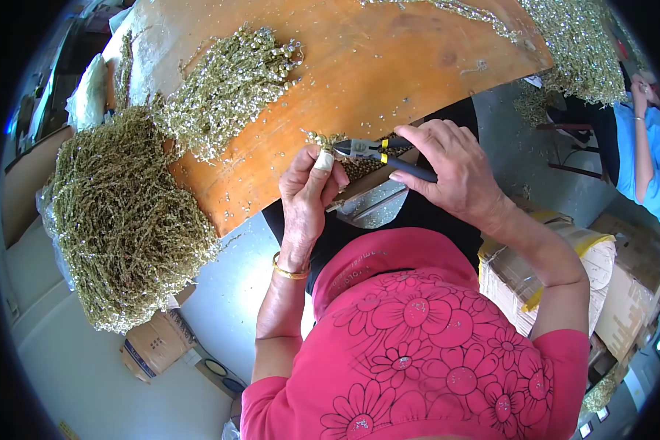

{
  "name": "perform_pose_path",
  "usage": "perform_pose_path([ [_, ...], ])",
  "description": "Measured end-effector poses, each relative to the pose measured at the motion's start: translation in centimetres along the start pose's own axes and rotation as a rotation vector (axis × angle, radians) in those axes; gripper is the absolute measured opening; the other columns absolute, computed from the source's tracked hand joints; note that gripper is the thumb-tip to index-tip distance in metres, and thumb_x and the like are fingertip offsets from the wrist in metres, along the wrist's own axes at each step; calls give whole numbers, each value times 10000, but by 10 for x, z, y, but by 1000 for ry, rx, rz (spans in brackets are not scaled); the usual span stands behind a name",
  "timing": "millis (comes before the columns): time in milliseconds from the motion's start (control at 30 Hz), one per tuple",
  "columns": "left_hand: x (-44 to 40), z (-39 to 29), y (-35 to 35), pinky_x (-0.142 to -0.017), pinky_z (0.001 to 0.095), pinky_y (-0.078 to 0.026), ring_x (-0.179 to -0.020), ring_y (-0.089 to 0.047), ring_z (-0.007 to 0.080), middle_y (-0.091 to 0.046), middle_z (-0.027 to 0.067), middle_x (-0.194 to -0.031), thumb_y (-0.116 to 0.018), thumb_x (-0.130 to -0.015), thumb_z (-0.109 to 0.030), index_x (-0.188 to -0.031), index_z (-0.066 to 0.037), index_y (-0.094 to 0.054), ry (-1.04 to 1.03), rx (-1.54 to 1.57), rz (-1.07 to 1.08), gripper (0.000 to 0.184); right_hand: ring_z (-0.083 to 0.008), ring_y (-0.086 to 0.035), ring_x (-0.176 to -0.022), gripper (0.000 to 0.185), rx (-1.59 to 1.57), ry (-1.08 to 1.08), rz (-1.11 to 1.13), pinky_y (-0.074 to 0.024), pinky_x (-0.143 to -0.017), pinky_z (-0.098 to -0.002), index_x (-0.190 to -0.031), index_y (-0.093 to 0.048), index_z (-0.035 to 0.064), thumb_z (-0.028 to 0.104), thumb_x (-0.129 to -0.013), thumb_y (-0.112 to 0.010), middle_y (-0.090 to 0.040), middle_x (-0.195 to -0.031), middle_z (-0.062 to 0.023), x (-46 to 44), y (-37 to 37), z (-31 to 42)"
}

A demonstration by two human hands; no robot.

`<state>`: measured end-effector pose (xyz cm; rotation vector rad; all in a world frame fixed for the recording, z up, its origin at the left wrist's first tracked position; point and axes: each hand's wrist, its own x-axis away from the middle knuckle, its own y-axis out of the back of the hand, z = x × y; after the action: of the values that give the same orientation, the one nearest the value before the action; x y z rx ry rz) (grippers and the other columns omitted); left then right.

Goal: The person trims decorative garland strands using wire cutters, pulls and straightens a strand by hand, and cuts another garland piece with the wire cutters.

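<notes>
My right hand [458, 172] is wrapped round the handles of pliers [363, 149] with dark grips and yellow bands. Their jaws point left and meet a small gold beaded strand [323, 138] at the fingertips of my left hand [308, 192]. That hand is pinched closed on the strand, a white wrap [324, 160] covering one of its digits. Whether the jaws grip the strand or only touch it cannot be made out. Below the pliers, gold beads [361, 167] lie in a container, partly hidden by the tool and my hands.
An orange-brown table [389, 66] with scattered bits spreads ahead. A heap of gold strands [227, 92] lies on it, and a large bundle [128, 220] hangs over its left edge. Cardboard boxes [557, 257] stand at right. Farther right sits another person in blue [649, 158], near more hanging strands [576, 48].
</notes>
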<state>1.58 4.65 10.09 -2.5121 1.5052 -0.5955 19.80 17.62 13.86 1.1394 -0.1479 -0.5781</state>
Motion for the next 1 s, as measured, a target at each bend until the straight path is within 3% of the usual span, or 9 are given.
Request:
perform_pose_path([
  [367, 1, -8, 2, -416, 164, -233, -457, -315, 6, -555, 6, -655, -470, -956, -164, -907, -45, -553, 51, -160, 24, 154, -229, -529, -868, 488, 57, 51, -46, -399, -711, -343, -1120, -525, 71, 330, -741, -692, -523, -913, -79, 0, -12, -2],
  [567, -3, -11, 0, -428, 166, -242, -474, -328, 10, -542, 1, -640, -464, -954, -165, -901, -35, -573, 97, -188, 40, 178, -225, -563, -810, 270, 70, 5, 3, -425, -666, -352, -997, -521, 64, 220, -803, -626, -528, -840, -71, 1, -23, -4],
  [767, -7, -12, 5, -439, 168, -250, -489, -334, 9, -530, -10, -640, -471, -950, -171, -923, -31, -577, 119, -198, 72, 178, -299, -577, -758, 166, -138, 26, -25, -457, -638, -361, -932, -510, 38, 101, -806, -598, -565, -821, -117, -2, -33, -21],
  [867, -11, -8, 9, -438, 169, -243, -492, -331, 8, -526, -14, -645, -474, -949, -179, -921, -28, -578, 83, -233, 103, 186, -272, -578, -706, 143, -440, -106, 92, -455, -621, -336, -926, -519, 32, 119, -832, -583, -548, -773, -116, 3, -36, -18],
  [967, -16, -9, 22, -431, 168, -228, -488, -325, 5, -524, -16, -649, -480, -946, -179, -916, -24, -578, 50, -265, 193, 186, -182, -555, -638, 170, -726, -236, 402, -445, -585, -301, -923, -530, 30, 188, -872, -566, -538, -731, -84, 4, -25, -12],
  [1000, -17, -10, 25, -428, 168, -221, -485, -322, 4, -524, -17, -649, -484, -943, -176, -912, -22, -578, 57, -229, 223, 183, -104, -514, -616, 231, -830, -314, 595, -428, -580, -269, -938, -549, 37, 264, -897, -551, -533, -726, -51, 3, -21, -14],
])
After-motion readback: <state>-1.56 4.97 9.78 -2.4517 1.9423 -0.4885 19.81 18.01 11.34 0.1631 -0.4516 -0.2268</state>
